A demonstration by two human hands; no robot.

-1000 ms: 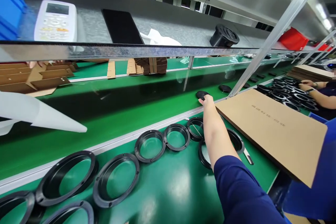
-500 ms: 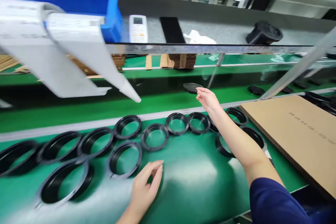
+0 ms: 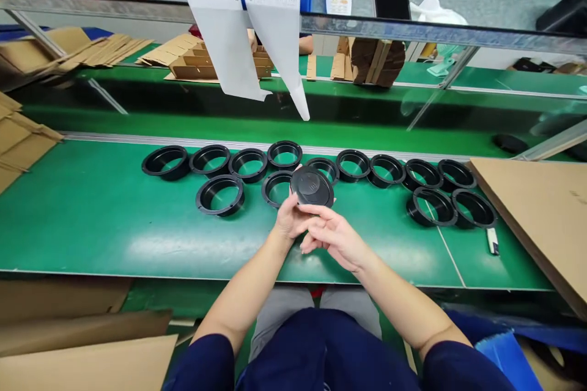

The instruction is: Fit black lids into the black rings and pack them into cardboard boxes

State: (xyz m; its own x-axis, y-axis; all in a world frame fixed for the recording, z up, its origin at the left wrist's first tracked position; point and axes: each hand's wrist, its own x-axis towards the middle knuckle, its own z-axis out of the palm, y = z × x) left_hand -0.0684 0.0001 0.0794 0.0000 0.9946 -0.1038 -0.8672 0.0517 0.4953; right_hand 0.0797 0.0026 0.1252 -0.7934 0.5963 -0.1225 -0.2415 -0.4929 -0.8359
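Observation:
My left hand [image 3: 288,215] is closed around a round black disc [image 3: 312,187], which it tilts up above the green table. The disc has a flat face with a faint mark near its middle. My right hand [image 3: 337,235] is at the disc's lower edge, index finger stretched along it and the other fingers loosely bent and apart. Behind the disc, a black ring [image 3: 277,189] and another black ring [image 3: 323,167] are partly covered. Another black ring [image 3: 220,195] lies to the left, and a black ring [image 3: 431,206] lies to the right.
Several more black rings line the back of the green table [image 3: 114,226]. A cardboard sheet [image 3: 536,214] covers the right end, with a small white object [image 3: 492,241] beside it. Paper strips [image 3: 220,36] hang from the shelf above. Folded cardboard [image 3: 22,146] stands at the left.
My right hand has brought the black disc back from the far strip to in front of me. My left hand has closed on it. The head view has swung left and down.

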